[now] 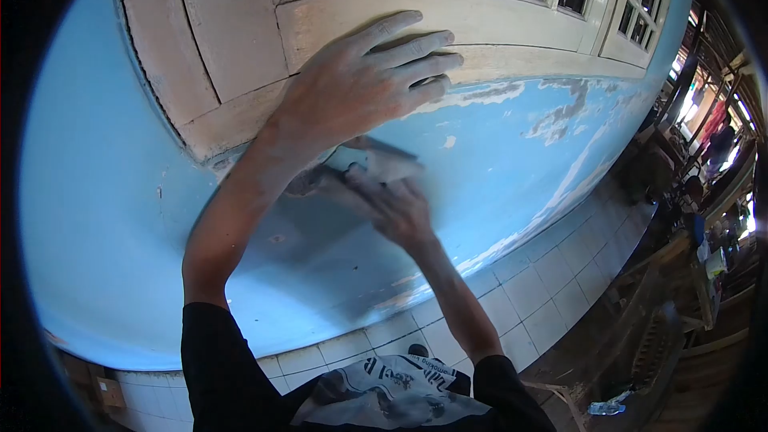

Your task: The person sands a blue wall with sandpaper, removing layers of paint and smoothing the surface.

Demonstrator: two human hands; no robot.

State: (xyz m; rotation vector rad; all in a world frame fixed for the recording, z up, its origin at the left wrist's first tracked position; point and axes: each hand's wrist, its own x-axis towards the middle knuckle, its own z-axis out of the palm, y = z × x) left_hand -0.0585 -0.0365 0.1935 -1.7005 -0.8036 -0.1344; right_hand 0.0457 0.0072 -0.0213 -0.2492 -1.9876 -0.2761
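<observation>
My left hand (372, 72), dusty and with its fingers spread, rests flat against the cream wooden window frame (496, 60). Below it, my right hand (396, 208) is at the light blue wall (488, 168), its fingers around a flat greyish piece (392, 166). Motion smears that piece and the fingertips, so its exact kind does not show. Around the hands the paint is scuffed, with pale and grey patches (560, 112) just under the frame. My left forearm crosses in front of part of the wall.
White tiles (552, 280) run along the base of the wall. At the right are a wooden bench-like structure (668, 272), a plastic bottle (606, 409) on the floor and a cluttered area with hanging cloth. A cardboard box (110, 392) sits at the lower left.
</observation>
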